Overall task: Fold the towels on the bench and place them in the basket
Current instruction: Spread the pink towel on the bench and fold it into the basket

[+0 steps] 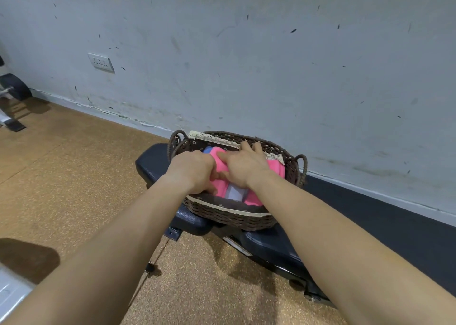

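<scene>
Where cork floor (74, 176) meets grey wall (246, 65), the basket (229, 216) sits on the bench (153, 161).

Single head-worn view, wide-angle. Faces forward and down, along both outstretched forearms. Near range: left hand (192, 170) and right hand (244, 166) at frame centre, over basket (229, 216) on bench (153, 161). Wall (271, 53) fills upper half; floor (74, 176) lower left. Wall-floor seam slants down to right.

A gym — padded black bench (151, 163), weight plate (15, 86) at left, speckled rubber floor (74, 176), scuffed wall (271, 65)
</scene>
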Tool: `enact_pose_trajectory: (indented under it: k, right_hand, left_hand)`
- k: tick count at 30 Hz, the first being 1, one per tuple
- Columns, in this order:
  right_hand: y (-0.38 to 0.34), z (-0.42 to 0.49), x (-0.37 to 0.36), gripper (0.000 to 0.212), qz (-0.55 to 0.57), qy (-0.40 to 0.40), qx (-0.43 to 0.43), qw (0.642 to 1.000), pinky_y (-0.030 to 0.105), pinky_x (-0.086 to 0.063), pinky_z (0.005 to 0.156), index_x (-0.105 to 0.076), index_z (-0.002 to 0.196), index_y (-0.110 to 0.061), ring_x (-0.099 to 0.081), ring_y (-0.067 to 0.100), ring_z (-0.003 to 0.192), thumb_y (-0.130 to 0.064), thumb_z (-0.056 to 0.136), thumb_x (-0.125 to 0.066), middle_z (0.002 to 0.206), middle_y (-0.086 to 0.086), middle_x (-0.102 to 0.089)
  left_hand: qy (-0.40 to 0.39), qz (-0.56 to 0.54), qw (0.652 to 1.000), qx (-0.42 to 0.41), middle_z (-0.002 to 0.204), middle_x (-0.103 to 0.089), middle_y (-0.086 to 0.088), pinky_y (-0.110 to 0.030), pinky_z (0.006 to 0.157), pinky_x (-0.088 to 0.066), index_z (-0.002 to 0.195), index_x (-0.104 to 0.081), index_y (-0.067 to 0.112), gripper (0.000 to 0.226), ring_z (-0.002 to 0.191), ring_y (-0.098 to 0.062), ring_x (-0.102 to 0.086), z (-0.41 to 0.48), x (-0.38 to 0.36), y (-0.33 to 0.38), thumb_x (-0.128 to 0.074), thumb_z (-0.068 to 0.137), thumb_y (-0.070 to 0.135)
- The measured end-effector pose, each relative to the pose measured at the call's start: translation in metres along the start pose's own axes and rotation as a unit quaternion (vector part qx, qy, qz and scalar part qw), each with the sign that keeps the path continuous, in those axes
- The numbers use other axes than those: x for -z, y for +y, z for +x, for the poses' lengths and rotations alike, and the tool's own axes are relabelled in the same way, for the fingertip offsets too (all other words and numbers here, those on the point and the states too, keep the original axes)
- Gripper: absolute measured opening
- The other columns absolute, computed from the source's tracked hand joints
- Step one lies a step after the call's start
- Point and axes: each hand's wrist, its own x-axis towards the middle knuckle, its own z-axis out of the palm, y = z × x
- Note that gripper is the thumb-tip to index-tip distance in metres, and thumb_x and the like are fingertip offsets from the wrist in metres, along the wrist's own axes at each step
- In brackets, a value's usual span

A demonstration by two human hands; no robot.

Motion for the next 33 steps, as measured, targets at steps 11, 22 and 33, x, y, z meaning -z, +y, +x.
enact_pose_trajectory:
  k: [11,22,33]
  right_hand:
    - [0.017,-0.062,0.045,0.056,0.055,0.021,-0.015,0.998,0.052,-0.020,0.114,-0.031,0.154,-0.034,-0.027,0.028,0.144,-0.054,0.102,-0.033,0.160,-0.002,-0.032]
    - [0.068,-0.192,0.091,0.053,0.053,0.025,-0.102,0.993,0.050,-0.026,0.111,-0.042,0.148,-0.030,-0.033,0.030,0.139,-0.049,0.098,-0.043,0.153,0.004,-0.040]
    - [0.144,-0.284,0.085,0.059,0.070,0.027,-0.185,0.980,0.047,-0.033,0.111,-0.030,0.154,-0.028,-0.035,0.029,0.140,-0.048,0.100,-0.043,0.155,0.004,-0.036]
  left_hand:
    - [0.002,-0.040,0.999,0.015,0.122,-0.059,0.001,-0.037,0.089,-0.051,0.118,-0.065,0.029,0.036,0.113,-0.022,-0.058,-0.041,0.041,0.022,-0.066,0.085,0.045]
    - [0.027,-0.098,0.995,-0.002,0.131,-0.060,-0.003,-0.040,0.096,-0.049,0.134,-0.054,0.021,0.049,0.119,-0.025,-0.057,-0.104,0.079,0.076,-0.058,0.089,0.042]
    - [0.028,-0.138,0.986,-0.091,0.125,-0.062,-0.002,-0.041,0.096,-0.048,0.134,-0.051,0.021,0.053,0.120,-0.025,-0.055,-0.095,0.090,0.191,-0.060,0.087,0.044]
